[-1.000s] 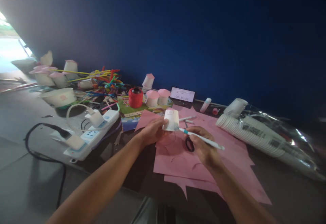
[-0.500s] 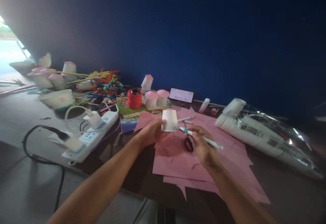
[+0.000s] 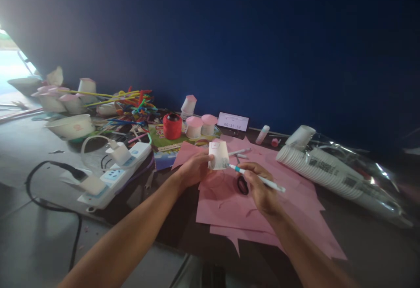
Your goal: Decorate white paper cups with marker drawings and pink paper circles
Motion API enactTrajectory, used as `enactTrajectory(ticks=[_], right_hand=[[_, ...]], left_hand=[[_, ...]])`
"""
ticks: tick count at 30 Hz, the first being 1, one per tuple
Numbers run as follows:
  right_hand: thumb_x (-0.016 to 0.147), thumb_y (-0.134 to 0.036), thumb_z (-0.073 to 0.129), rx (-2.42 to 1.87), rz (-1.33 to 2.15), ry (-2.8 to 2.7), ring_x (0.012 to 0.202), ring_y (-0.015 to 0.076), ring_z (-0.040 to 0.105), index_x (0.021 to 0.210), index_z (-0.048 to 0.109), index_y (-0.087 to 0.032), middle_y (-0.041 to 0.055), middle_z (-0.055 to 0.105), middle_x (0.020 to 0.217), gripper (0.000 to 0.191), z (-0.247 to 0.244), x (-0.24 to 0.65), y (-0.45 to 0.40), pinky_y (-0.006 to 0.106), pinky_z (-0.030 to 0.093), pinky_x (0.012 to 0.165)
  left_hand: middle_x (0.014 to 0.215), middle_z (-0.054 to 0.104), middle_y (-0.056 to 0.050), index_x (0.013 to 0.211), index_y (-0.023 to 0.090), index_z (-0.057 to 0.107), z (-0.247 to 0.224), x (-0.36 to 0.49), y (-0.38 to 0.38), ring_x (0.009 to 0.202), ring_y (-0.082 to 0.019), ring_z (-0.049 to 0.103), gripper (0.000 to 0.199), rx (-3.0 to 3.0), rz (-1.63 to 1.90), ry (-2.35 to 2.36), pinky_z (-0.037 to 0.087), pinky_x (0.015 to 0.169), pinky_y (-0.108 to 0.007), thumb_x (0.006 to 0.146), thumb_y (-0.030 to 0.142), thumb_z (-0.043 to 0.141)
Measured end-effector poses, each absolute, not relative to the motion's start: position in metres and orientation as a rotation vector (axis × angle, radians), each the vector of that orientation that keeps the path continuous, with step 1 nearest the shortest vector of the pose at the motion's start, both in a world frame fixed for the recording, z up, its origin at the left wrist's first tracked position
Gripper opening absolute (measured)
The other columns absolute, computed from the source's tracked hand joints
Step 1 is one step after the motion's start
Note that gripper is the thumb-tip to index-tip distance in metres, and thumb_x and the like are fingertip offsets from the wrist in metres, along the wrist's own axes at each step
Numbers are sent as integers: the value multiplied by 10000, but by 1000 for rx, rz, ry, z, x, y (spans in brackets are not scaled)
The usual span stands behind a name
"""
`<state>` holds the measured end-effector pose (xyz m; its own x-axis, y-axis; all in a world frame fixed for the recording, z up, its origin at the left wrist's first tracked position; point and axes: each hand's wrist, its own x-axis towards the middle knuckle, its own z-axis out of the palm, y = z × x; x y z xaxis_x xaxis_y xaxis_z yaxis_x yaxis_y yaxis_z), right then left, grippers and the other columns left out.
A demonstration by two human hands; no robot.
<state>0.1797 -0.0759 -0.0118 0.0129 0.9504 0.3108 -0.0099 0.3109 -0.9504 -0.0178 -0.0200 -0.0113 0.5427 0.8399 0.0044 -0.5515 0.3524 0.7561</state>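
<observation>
My left hand (image 3: 196,168) is closed around the left side of a white paper cup (image 3: 219,153), which is held up over the pink paper (image 3: 223,209). Marks are drawn on the cup: a small outlined shape at the top and darker lines low on the right. In my right hand (image 3: 262,187) is a white marker pen (image 3: 267,182) with a teal band, its tip at the cup's lower right edge. Under that hand a black scissor handle (image 3: 243,185) lies on the pink sheets; the rest of the scissors is hard to make out.
Right of the sheets lies a plastic sleeve of stacked paper cups (image 3: 331,174). Left are a power strip (image 3: 114,176) with chargers, a bowl (image 3: 70,127) and colourful pipe cleaners (image 3: 138,102). Behind stand a red thread spool (image 3: 172,126), pink-topped cups (image 3: 194,126), a phone timer (image 3: 233,122) and a glue stick (image 3: 262,134).
The view has shifted slightly. Both hands keep their hold on the cup and the marker pen; the pen has moved a little to the left along with the view.
</observation>
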Motion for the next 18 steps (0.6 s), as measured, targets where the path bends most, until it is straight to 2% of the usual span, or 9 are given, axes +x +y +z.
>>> enactTrajectory(ticks=[9,18], right_hand=[[815,-275,545,-994,920,-1384,718,159,561,869,668,-250,-13,656,752,137,-9,180,-76,273,410,659],[797,-290,545,-1026,931,-1379,678,173,563,849,671,-229,2,651,720,149,-9,179,-76,288,414,617]], left_hand=[[960,661,-69,1005,135,636,-11,-17,-19,801,-160,603,259,814,947,398,424,733,-258,758,196,590],[984,652,-89,1020,127,631,-12,-18,-19,845,-182,599,265,828,962,382,424,742,-268,769,194,576]])
